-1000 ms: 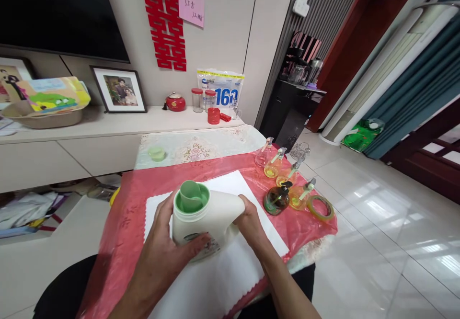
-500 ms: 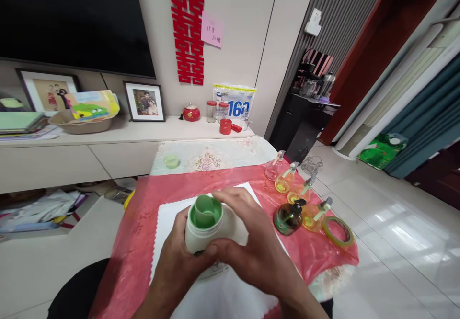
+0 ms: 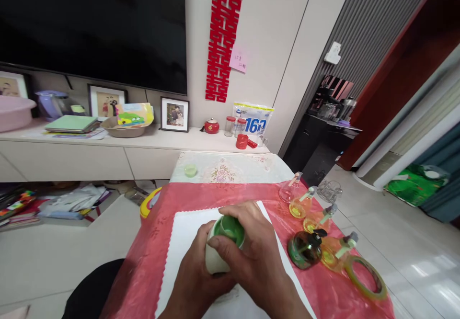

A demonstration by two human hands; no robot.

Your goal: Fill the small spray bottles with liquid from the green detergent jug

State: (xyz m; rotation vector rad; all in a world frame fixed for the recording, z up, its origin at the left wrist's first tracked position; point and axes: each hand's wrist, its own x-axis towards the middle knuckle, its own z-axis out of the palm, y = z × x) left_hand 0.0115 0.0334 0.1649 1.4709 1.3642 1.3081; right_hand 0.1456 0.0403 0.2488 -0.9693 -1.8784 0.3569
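My left hand (image 3: pixel 196 266) is wrapped round the side of a cream-white cup-like container (image 3: pixel 214 257) with a green inside. It stands tilted towards me above a white scalloped-edge cloth (image 3: pixel 183 242). A curved green piece (image 3: pixel 230 227) shows in its mouth. My right hand (image 3: pixel 257 254) is closed over the container's top, its thumb across the near rim and its fingers along the far rim. Whether it grips the rim or the green piece is hard to make out. My hands partly hide the container's lower part and right side.
To the right stand several glass bottles with pale-tagged tops (image 3: pixel 297 206), a dark pump bottle (image 3: pixel 304 249) and a roll of tape (image 3: pixel 366 278). A small pale green cup-shaped thing (image 3: pixel 190 169) is at the table's back left. Behind is a cabinet (image 3: pixel 154 138) with jars and frames.
My right hand has moved from beside the container to over its mouth, thumb now across the near rim. The view has shifted left, so the whole scene sits further right and lower.
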